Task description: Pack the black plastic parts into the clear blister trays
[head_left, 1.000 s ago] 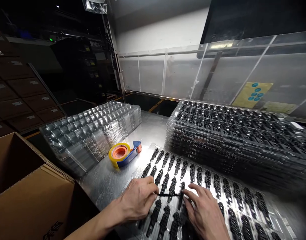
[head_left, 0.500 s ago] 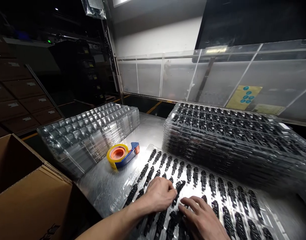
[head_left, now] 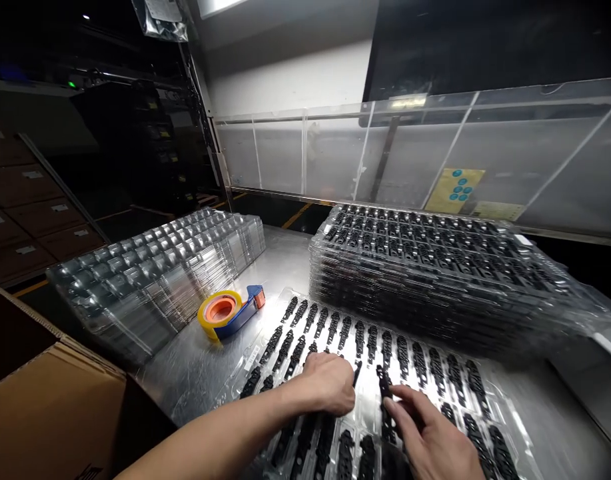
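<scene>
at right hand (head_left: 438,440), black part (head_left: 384,382)

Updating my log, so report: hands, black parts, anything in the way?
Left hand over tray, grip hidden. Right hand touching black part. Tape dispenser beside tray, apart from both hands.

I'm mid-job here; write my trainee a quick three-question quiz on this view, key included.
1. True or false: the right hand touches a black part.
2. Which lies on the metal table: (a) scissors, (b) a tape dispenser, (c) a mug?
3. Fill in: the dots on the yellow sheet beyond the table are ____.

Key: 1. True. 2. b. 3. Blue.
</scene>
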Demonstrator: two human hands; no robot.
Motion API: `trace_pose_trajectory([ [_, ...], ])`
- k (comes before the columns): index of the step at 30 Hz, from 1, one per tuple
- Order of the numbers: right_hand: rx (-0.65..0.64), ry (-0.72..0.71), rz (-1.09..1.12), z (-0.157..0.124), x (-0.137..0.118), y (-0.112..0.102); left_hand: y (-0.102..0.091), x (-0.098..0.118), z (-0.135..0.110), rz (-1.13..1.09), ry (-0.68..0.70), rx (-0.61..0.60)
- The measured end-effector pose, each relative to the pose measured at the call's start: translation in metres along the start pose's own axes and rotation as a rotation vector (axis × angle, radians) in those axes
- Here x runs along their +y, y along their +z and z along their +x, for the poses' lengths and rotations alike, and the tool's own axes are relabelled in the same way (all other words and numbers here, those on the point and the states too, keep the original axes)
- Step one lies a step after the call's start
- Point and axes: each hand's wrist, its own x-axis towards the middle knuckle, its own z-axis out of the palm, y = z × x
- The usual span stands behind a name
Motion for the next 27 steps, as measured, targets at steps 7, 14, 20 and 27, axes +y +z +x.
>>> trace_pose_trajectory([
  [7, -0.137, 0.013, -0.298, 0.02, -0.021, 0.011, 0.0, 0.003, -0.002, 0.135, 0.054, 0.083],
  [14, -0.088, -0.017, -0.408, 0.013, -0.031, 0.012, 0.003, 0.001, -0.003, 0.103, 0.111, 0.153],
  [20, -0.043, -0.112, -0.43, 0.015, -0.024, 0.021, 0.008, -0.009, -0.002, -0.006, 0.147, 0.176],
  [27, -0.101, -0.031, 0.056, -0.004, -0.019, -0.002, 0.003, -0.013, -0.012, -0.966, 0.143, 0.173],
])
